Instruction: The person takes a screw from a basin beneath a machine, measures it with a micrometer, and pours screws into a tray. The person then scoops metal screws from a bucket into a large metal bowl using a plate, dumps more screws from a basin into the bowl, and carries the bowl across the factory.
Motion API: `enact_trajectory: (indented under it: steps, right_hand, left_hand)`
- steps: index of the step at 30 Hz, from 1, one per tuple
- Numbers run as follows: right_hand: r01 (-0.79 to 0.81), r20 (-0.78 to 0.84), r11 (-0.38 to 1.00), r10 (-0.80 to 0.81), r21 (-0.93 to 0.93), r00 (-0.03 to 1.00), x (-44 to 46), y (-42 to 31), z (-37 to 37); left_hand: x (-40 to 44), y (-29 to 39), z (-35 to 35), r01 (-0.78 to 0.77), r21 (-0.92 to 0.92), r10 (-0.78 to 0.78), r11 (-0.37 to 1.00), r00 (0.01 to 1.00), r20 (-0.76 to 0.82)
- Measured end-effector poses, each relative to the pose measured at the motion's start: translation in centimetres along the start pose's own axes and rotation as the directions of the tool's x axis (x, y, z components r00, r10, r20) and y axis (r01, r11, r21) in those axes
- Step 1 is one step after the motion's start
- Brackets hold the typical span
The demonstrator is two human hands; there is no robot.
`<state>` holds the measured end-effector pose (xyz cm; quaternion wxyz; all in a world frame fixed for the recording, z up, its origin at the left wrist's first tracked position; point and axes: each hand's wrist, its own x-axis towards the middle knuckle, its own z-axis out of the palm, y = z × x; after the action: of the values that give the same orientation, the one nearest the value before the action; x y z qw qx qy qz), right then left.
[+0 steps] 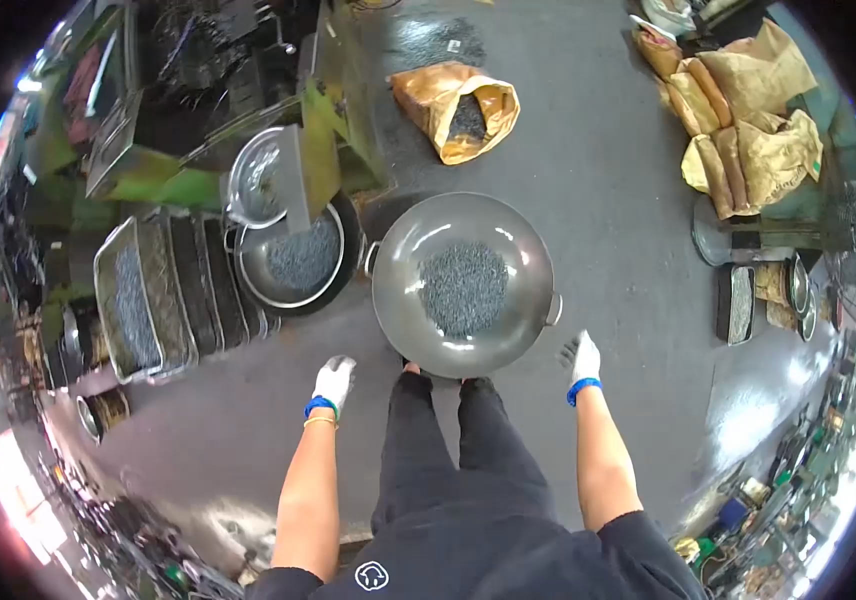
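In front of my legs rests a large, round, wok-like metal pan [398, 235] with two side handles. A heap of small dark metal pieces [463, 290] lies in its middle; they are too small to name. My left hand [335, 382], in a white glove, hovers left of the pan's near rim, apart from it and holding nothing. My right hand [582, 358], gloved too, is just below the pan's right handle [554, 309] without touching it. Its fingers are apart.
Left of the pan, a second pan [268, 293] of metal pieces sits under a machine chute [306, 180]. Beside it stand rectangular metal bins [163, 300]. An opened brown paper sack [443, 120] lies ahead. More paper sacks [748, 120] are piled at right, near a small dark tray [738, 305].
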<state>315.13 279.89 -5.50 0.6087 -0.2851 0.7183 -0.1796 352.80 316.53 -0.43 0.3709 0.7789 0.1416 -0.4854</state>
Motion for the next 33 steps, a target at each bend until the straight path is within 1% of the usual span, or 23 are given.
enact_trajectory:
  steps: [2,3,5,6,7,8,9,11,13,14,15,16,18,20,22,23,25,26,27,29,30,31,33]
  right_hand:
    - [-0.008,-0.055,1.0,0.009,0.025,0.998,1.3,0.7,0.9]
    - [-0.013,-0.063,1.0,0.015,0.027,0.998,2.4,1.2,1.2]
    - [0.124,-0.106,0.97,-0.148,-0.211,0.983,5.8,3.6,1.0]
    - [0.105,-0.116,0.971,-0.133,-0.214,0.984,6.0,3.8,1.6]
    - [0.118,-0.152,0.948,-0.168,-0.296,0.974,5.9,3.3,2.5]
    - [0.121,-0.183,0.918,-0.202,-0.377,0.962,5.5,2.6,3.6]
    - [0.116,-0.183,0.937,-0.184,-0.331,0.966,4.8,1.9,4.8]
    - [0.078,-0.203,0.952,-0.142,-0.297,0.969,4.3,1.3,6.0]
    - [0.139,-0.054,0.958,-0.157,-0.251,0.986,4.9,1.3,6.2]
    - [0.124,-0.06,0.958,-0.144,-0.258,0.988,5.9,2.4,5.4]
    - [0.13,-0.043,0.969,-0.143,-0.212,0.989,7.1,3.1,4.7]
    - [0.139,-0.025,0.977,-0.145,-0.163,0.989,7.7,3.2,4.7]
    - [0.163,-0.009,0.974,-0.167,-0.16,0.986,8.7,3.6,4.4]
    - [0.187,0.005,0.969,-0.189,-0.159,0.982,8.5,3.1,4.7]
    - [0.038,0.047,0.994,-0.034,-0.103,0.998,8.2,1.9,5.6]
    - [0.041,0.053,0.994,-0.036,-0.105,0.998,8.8,1.7,5.8]
    - [-0.026,0.107,0.991,0.04,-0.13,0.993,9.2,1.1,6.4]
    - [-0.011,0.065,0.996,0.016,-0.083,0.998,8.0,0.3,7.4]
    - [-0.002,0.083,0.996,0.009,-0.087,0.996,7.7,-0.6,7.6]
    - [0.051,0.126,0.988,-0.033,-0.144,0.992,6.0,-1.8,7.2]
    - [0.063,0.141,0.987,-0.041,-0.151,0.989,5.0,-2.7,7.1]
    - [0.096,0.188,0.977,-0.06,-0.188,0.98,3.6,-3.9,7.4]
    - [0.175,0.284,0.958,-0.107,-0.226,0.953,0.4,-7.3,9.0]
  left_hand:
    - [3.8,3.5,0.7,-0.039,0.046,0.038,0.998,0.999,0.012]
    - [7.8,3.1,0.5,-0.154,0.173,0.153,0.973,0.988,0.016]
    - [8.7,8.7,1.5,-0.287,0.333,0.275,0.898,0.958,0.084]
    - [11.5,9.4,1.7,-0.312,0.365,0.295,0.877,0.95,0.102]
    - [14.1,9.8,1.9,-0.333,0.397,0.311,0.856,0.943,0.121]
    - [14.6,11.4,2.8,-0.369,0.416,0.373,0.831,0.925,0.076]
    - [14.9,12.7,3.7,-0.399,0.439,0.428,0.805,0.903,0.037]
    - [18.6,12.9,4.6,-0.298,0.304,0.294,0.905,0.954,0.058]
    - [20.5,13.4,5.6,-0.191,0.117,0.168,0.975,0.969,0.18]
    - [19.3,14.3,6.7,-0.172,0.026,0.165,0.985,0.972,0.166]
    - [20.4,14.0,6.9,-0.222,0.126,0.202,0.967,0.967,0.155]
    - [20.1,13.9,7.5,-0.213,0.084,0.201,0.973,0.971,0.128]
    - [20.1,13.7,7.9,-0.201,0.04,0.196,0.979,0.976,0.098]
    - [20.9,13.5,7.6,-0.175,0.16,0.161,0.972,0.982,0.097]
    - [20.5,13.5,8.1,-0.191,0.144,0.181,0.971,0.98,0.078]
    - [20.4,13.6,8.2,-0.18,0.149,0.17,0.972,0.982,0.079]
    - [18.1,13.5,8.7,-0.215,0.196,0.206,0.957,0.976,0.066]
    - [16.7,13.0,9.0,-0.152,0.131,0.151,0.98,0.988,0.02]
    - [15.5,11.9,8.8,-0.201,0.009,0.201,0.98,0.979,-0.012]
    - [13.3,9.1,7.0,-0.151,-0.132,0.141,0.98,0.986,-0.086]
    - [12.1,7.4,5.6,-0.165,-0.208,0.152,0.964,0.985,-0.078]
    - [9.9,6.4,4.6,-0.158,-0.278,0.139,0.948,0.986,-0.087]
    - [5.7,4.6,2.5,-0.084,-0.327,0.025,0.941,0.983,-0.18]
